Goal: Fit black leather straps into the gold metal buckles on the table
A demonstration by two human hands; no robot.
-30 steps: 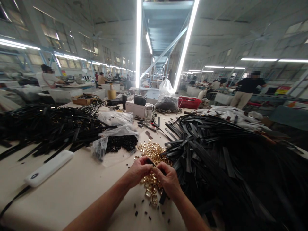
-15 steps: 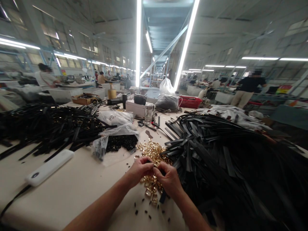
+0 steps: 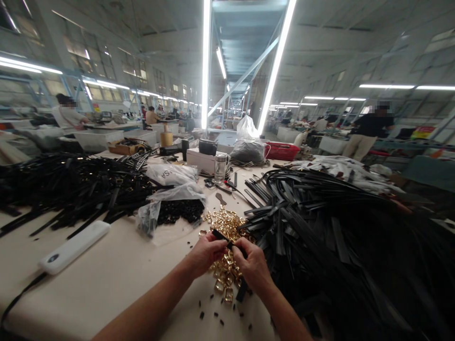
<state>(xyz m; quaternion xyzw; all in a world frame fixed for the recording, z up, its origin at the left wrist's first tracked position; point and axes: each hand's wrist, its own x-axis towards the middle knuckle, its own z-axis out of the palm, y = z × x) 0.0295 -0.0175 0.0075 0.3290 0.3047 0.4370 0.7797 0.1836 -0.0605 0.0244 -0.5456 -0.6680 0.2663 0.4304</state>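
Observation:
Over a heap of gold metal buckles (image 3: 227,220), my two hands meet. My left hand (image 3: 206,251) pinches a black strap (image 3: 219,234), whose end sticks out past the fingertips. My right hand (image 3: 250,259) is closed on the same strap close to the left fingertips; whether a small piece is also between the fingers is hidden. A length of black strap hangs below the right hand. Small black loops (image 3: 216,314) lie scattered on the table in front. To the right spreads a large pile of long black straps (image 3: 320,213).
On the left are a white device with a cord (image 3: 76,247) and a pile of black straps with buckles (image 3: 71,189). A clear plastic bag (image 3: 147,220) holds small black pieces. Farther back stand a glass jar (image 3: 220,170) and a red basket (image 3: 282,151). People work in the background.
My hands have drawn slightly apart and the right has shifted a little rightward. More of the black strap's end now shows above my left fingers.

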